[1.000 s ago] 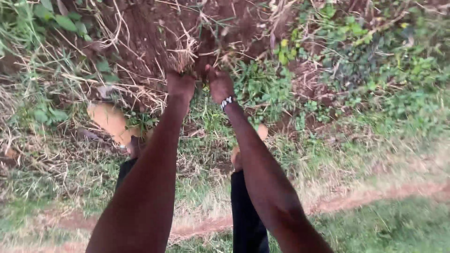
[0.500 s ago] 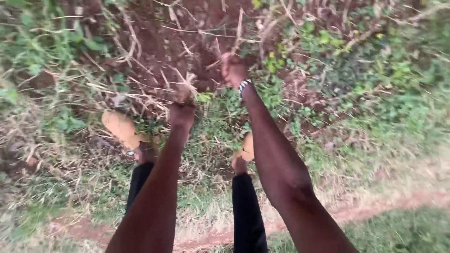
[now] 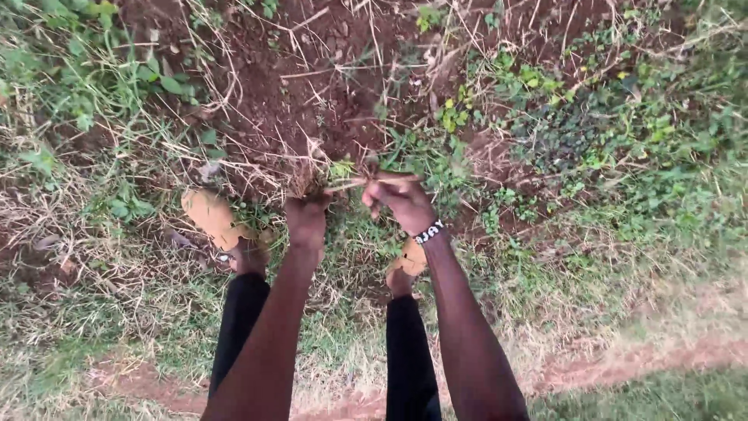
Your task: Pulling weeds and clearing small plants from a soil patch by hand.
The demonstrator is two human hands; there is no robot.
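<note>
Your left hand (image 3: 306, 221) is closed around a tuft of dry grass (image 3: 312, 181) at its base, just where the bare red soil (image 3: 312, 86) meets the green weeds (image 3: 436, 156). Your right hand (image 3: 405, 204), with a beaded bracelet (image 3: 428, 231) at the wrist, has its fingers (image 3: 383, 195) pinched on a dry stalk (image 3: 366, 182) lying across to the tuft. Keep both grips low near the roots and pull steadily toward yourself, feet in tan sandals (image 3: 210, 218) planted wide. Compared with half a second ago, your right hand has dropped from the far soil to sit beside your left, and both are nearer you.
</note>
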